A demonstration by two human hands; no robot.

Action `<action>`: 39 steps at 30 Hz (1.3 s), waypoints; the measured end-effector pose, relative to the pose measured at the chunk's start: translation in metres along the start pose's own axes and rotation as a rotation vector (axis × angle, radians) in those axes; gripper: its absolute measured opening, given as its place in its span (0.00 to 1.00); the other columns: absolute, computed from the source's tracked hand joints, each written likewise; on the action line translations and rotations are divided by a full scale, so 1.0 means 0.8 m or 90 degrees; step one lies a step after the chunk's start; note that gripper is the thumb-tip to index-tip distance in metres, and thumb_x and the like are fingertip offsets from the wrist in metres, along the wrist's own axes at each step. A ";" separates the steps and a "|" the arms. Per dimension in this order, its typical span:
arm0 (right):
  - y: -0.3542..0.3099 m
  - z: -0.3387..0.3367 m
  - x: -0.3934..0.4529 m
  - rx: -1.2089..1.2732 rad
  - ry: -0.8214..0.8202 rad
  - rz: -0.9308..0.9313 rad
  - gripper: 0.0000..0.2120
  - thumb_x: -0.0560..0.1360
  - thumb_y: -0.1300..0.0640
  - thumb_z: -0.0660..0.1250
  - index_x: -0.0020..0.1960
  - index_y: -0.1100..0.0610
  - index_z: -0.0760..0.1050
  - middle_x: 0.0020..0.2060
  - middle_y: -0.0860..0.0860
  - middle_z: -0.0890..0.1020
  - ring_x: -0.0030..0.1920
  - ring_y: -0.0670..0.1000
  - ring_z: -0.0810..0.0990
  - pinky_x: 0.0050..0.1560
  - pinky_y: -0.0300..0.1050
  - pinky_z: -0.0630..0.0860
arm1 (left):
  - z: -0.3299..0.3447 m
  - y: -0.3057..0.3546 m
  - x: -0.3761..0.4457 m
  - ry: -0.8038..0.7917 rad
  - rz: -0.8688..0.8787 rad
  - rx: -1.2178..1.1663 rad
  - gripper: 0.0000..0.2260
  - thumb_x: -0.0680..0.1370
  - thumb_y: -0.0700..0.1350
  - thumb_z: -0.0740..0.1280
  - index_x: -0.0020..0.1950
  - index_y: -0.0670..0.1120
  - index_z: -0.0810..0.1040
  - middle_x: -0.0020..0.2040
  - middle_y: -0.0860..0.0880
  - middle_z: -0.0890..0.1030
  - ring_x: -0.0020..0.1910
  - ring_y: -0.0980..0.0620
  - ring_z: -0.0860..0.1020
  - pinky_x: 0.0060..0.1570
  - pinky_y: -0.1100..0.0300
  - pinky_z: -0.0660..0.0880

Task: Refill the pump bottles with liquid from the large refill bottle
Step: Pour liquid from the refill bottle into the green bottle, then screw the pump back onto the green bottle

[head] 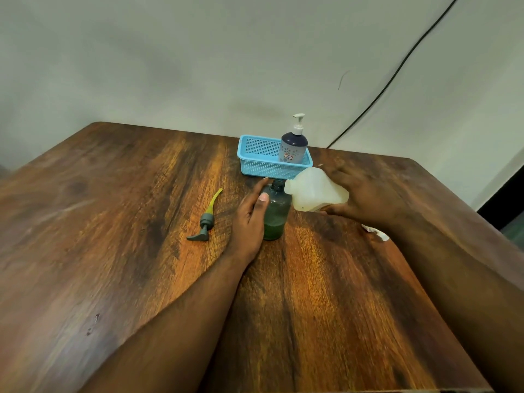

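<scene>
An open dark green pump bottle (276, 214) stands upright on the wooden table (113, 222), with a little green liquid at its bottom. My left hand (249, 219) grips its left side. My right hand (365, 197) holds the translucent white refill bottle (314, 192), tipped on its side with its mouth right beside the green bottle's open neck. The grey pump head (204, 222) with its yellow-green tube lies on the table to the left. A second pump bottle (293, 146), dark blue with a white pump, stands in the blue basket (261, 163).
The blue basket sits just behind the two bottles. Something small and white (377, 232) lies on the table under my right forearm. A black cable (397, 72) runs down the wall at the back right. The table's right edge is close to my right arm.
</scene>
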State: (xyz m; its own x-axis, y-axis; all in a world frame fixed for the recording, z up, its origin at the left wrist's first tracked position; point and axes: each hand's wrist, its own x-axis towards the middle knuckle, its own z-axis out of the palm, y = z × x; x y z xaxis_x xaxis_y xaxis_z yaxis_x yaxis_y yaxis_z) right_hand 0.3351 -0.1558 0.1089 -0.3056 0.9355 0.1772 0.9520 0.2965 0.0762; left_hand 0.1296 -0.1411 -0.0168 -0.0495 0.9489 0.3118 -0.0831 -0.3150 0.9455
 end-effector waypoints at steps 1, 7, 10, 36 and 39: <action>0.002 0.003 -0.001 0.016 0.000 0.014 0.40 0.73 0.38 0.68 0.78 0.48 0.54 0.75 0.49 0.64 0.72 0.52 0.63 0.68 0.47 0.63 | 0.000 0.000 0.000 -0.001 0.002 0.002 0.15 0.86 0.46 0.57 0.72 0.57 0.70 0.72 0.47 0.74 0.71 0.50 0.73 0.69 0.44 0.72; 0.006 0.046 -0.002 0.331 0.130 0.101 0.41 0.68 0.43 0.76 0.75 0.47 0.61 0.70 0.50 0.71 0.62 0.46 0.68 0.55 0.36 0.66 | 0.001 0.002 -0.001 -0.007 0.002 0.002 0.15 0.86 0.45 0.57 0.72 0.56 0.70 0.73 0.47 0.74 0.71 0.50 0.73 0.69 0.45 0.72; 0.008 0.070 0.002 0.524 0.169 0.186 0.40 0.66 0.46 0.77 0.73 0.49 0.63 0.68 0.50 0.73 0.63 0.51 0.74 0.57 0.48 0.76 | 0.000 0.001 -0.001 -0.007 0.009 0.005 0.15 0.86 0.45 0.57 0.72 0.57 0.70 0.73 0.48 0.74 0.72 0.51 0.72 0.70 0.46 0.72; -0.064 0.149 -0.054 0.894 0.349 0.515 0.44 0.64 0.56 0.80 0.71 0.39 0.60 0.69 0.49 0.70 0.68 0.52 0.70 0.63 0.57 0.74 | -0.001 -0.005 -0.003 -0.013 0.001 0.029 0.20 0.85 0.50 0.57 0.78 0.51 0.65 0.76 0.51 0.70 0.73 0.54 0.69 0.65 0.65 0.71; -0.107 0.154 -0.081 0.815 0.291 0.472 0.30 0.66 0.53 0.79 0.60 0.36 0.69 0.59 0.44 0.74 0.58 0.45 0.74 0.54 0.48 0.77 | -0.003 0.006 -0.009 0.051 0.003 0.036 0.21 0.85 0.51 0.58 0.79 0.53 0.63 0.71 0.61 0.69 0.69 0.65 0.68 0.54 0.79 0.70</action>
State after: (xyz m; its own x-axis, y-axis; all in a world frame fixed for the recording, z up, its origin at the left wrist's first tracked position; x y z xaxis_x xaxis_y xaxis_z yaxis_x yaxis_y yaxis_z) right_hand 0.2754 -0.2181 -0.0302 0.4736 0.8765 0.0860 0.1933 -0.0082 -0.9811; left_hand 0.1274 -0.1493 -0.0146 -0.1294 0.9418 0.3104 -0.0268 -0.3162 0.9483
